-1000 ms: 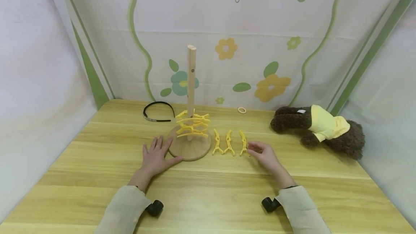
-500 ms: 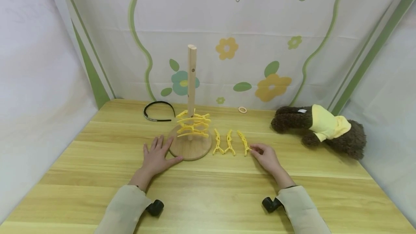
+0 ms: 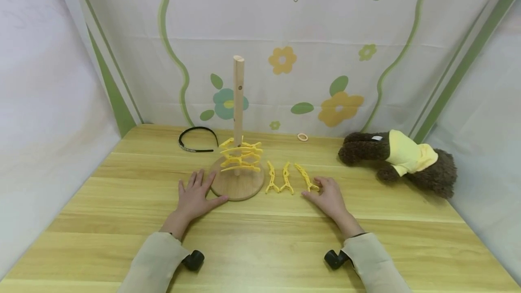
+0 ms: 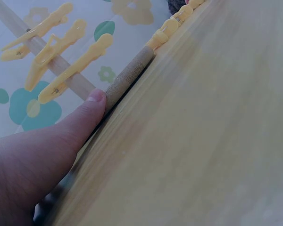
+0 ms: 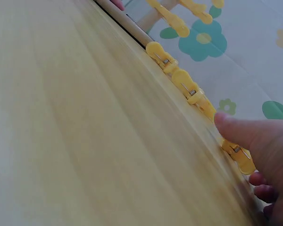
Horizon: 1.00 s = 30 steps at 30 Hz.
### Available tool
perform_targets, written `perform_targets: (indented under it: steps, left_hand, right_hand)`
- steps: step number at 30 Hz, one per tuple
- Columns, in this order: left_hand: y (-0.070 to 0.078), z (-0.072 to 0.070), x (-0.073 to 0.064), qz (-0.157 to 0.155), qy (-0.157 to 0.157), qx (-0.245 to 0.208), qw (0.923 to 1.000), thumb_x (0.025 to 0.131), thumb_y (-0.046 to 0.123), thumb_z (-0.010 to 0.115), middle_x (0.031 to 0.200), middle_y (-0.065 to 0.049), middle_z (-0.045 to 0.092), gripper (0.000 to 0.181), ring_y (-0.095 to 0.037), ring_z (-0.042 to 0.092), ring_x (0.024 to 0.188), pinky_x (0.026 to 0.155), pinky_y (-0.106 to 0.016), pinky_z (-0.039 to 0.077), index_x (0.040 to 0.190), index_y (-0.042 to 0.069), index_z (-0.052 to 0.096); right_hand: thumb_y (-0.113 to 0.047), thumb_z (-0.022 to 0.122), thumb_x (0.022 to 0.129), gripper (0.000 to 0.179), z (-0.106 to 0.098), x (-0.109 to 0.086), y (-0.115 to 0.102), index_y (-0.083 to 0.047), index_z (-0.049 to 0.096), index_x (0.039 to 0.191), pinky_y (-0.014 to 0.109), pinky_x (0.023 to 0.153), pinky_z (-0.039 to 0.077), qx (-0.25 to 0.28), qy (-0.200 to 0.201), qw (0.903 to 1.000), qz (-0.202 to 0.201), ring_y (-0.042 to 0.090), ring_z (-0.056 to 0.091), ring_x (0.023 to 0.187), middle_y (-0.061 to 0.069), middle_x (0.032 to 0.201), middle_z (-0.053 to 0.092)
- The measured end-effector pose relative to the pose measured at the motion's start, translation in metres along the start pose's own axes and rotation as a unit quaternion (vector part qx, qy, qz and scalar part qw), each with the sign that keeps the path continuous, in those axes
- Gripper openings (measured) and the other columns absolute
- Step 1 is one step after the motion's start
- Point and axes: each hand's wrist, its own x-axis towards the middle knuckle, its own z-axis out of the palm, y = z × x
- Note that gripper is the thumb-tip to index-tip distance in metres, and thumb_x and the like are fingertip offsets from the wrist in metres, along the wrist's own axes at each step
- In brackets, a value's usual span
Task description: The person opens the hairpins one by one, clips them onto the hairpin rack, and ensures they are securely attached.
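**Right hand astride the right-hand alligator clip**

Head view: right hand point(image 3: 329, 197) has thumb and curled fingers either side of the handle end of the rightmost yellow alligator clip point(image 3: 303, 175), tilted on the table point(image 3: 260, 238). Can't tell if it's pinching yet. Left hand point(image 3: 195, 199) is spread flat, thumb at the edge of the round wooden base point(image 3: 237, 189). Middle clip point(image 3: 286, 177) and left clip point(image 3: 271, 177) stand between the right hand and the base: easy to knock. Clear them from above. Post point(image 3: 238, 85) is upright, with clips across its lower part. Black headband point(image 3: 191, 150), small pale ring point(image 3: 299, 136) and brown plush bear point(image 3: 409, 155) in a yellow top lie further back, out of the way.

Left wrist view: left thumb is on the base rim; should help steady it. Three clips cross the post, so any low approach there looks crowded.

Right wrist view: spring shows on the rightmost clip. Judgement: light, stiff plastic, smooth enough to slip sideways, not very fragile. Best hold is both handles, thumb opposite fingers, squeezing evenly; off-centre pressure may twist it. Fingers are right beside its end; contact unclear.
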Motion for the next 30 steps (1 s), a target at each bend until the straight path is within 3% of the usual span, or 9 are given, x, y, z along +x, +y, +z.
perform_targets:
  steps: [8, 17, 24, 30]
  left_hand:
    - [0.000, 0.001, 0.000, 0.000, -0.002, 0.001, 1.0000, 0.069, 0.073, 0.041, 0.137, -0.024, 0.017, 0.090, -0.040, 0.009, 0.124, 0.088, -0.062, -0.004, 0.137, 0.015, 0.027]
    - [0.001, -0.001, 0.000, 0.002, 0.001, -0.003, 1.0000, 0.069, 0.072, 0.042, 0.137, -0.025, 0.018, 0.090, -0.041, 0.009, 0.124, 0.088, -0.062, -0.003, 0.137, 0.014, 0.027]
    - [0.001, -0.001, 0.000, 0.004, 0.002, -0.002, 1.0000, 0.069, 0.072, 0.042, 0.136, -0.025, 0.018, 0.090, -0.041, 0.010, 0.124, 0.088, -0.062, -0.003, 0.136, 0.014, 0.028]
    - [0.002, -0.003, -0.001, 0.002, -0.003, 0.003, 1.0000, 0.070, 0.071, 0.043, 0.136, -0.025, 0.019, 0.089, -0.041, 0.010, 0.124, 0.088, -0.062, -0.002, 0.136, 0.014, 0.028]
  right_hand:
    - [-0.028, 0.069, 0.073, 0.054, -0.003, -0.002, -0.003, 0.007, 0.053, 0.110, 0.044, 0.076, 0.035, -0.006, 0.013, 0.9999, 0.003, 0.033, 0.044, 0.090, 0.019, 0.098, 0.049]
    - [-0.016, 0.067, 0.075, 0.041, -0.011, 0.001, 0.002, 0.009, 0.055, 0.106, 0.043, 0.074, 0.037, 0.032, 0.015, 0.9992, 0.016, 0.033, 0.047, 0.088, 0.021, 0.097, 0.051]
    - [-0.012, 0.057, 0.084, 0.038, -0.032, 0.004, 0.005, 0.008, 0.048, 0.114, 0.044, 0.075, 0.042, 0.085, -0.030, 0.9957, 0.020, 0.036, 0.052, 0.092, 0.024, 0.102, 0.053]
    - [-0.009, 0.057, 0.084, 0.035, -0.053, 0.013, 0.002, 0.005, 0.050, 0.115, 0.041, 0.071, 0.044, 0.075, -0.050, 0.9958, -0.014, 0.034, 0.055, 0.087, 0.023, 0.100, 0.055]
